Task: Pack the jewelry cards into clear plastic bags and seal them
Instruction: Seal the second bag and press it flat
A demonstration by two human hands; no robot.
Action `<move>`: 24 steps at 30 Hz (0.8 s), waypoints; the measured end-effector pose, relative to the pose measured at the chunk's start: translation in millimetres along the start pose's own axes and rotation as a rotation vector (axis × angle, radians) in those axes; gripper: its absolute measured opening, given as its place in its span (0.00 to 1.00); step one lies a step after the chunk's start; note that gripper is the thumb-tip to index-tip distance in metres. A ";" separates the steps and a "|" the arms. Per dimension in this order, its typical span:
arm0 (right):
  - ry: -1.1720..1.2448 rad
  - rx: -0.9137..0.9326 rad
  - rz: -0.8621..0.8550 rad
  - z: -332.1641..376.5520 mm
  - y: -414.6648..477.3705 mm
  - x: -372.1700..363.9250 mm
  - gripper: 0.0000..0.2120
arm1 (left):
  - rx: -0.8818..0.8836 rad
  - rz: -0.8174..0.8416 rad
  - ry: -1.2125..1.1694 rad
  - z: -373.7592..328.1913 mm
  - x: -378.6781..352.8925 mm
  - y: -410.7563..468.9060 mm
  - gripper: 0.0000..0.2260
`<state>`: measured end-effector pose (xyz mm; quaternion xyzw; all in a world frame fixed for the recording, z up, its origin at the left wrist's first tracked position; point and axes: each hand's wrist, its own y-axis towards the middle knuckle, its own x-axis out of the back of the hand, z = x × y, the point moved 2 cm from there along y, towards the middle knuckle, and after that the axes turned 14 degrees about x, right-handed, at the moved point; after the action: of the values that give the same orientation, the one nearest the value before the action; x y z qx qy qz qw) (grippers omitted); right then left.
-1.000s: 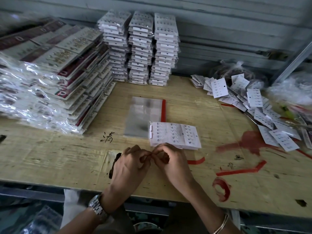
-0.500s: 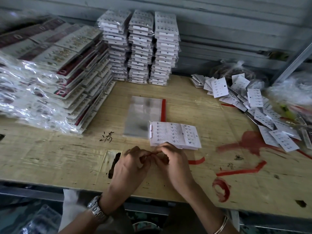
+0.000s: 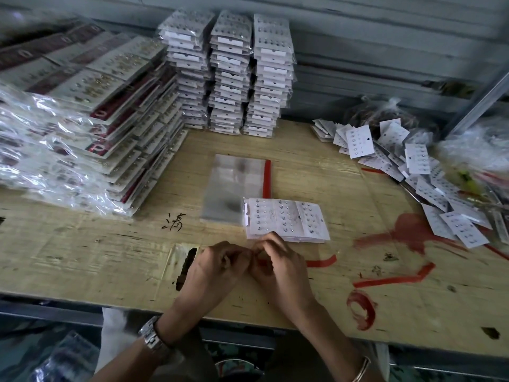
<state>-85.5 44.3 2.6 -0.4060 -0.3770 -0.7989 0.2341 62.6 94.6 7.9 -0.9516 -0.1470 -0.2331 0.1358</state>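
A small sheaf of white jewelry cards (image 3: 286, 219) with rows of studs lies on the wooden table, partly over a flat stack of clear plastic bags (image 3: 234, 186) that has a red strip along its right edge. Just in front of the cards, my left hand (image 3: 217, 268) and my right hand (image 3: 278, 266) meet fingertip to fingertip. Both have curled fingers and pinch a small red strip (image 3: 261, 262) between them, which is mostly hidden. Whether the sheaf of cards is inside a bag, I cannot tell.
Three tall stacks of bagged cards (image 3: 234, 73) stand at the back wall. A large slanting pile of bagged goods (image 3: 82, 125) fills the left side. Loose white cards (image 3: 413, 161) are scattered at the right. Red strips (image 3: 394, 277) lie on the table (image 3: 82, 257).
Both hands stay at the same spot near the table's front. The fingers work slightly at the small red strip, and the right hand's knuckles have come closer to the cards' near edge.
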 end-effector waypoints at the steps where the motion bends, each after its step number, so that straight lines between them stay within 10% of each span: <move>1: -0.007 0.004 -0.002 0.5 -0.7 0.1 0.14 | 0.013 0.009 -0.016 0.5 -0.4 1.9 0.07; 24: 0.055 0.121 -0.270 4.5 -6.7 11.3 0.04 | 0.250 0.039 -0.161 8.0 2.5 24.8 0.07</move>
<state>-94.3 51.2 10.8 -0.3145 -0.4692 -0.8098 0.1587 76.4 75.0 -2.5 -0.9456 -0.1668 -0.1335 0.2455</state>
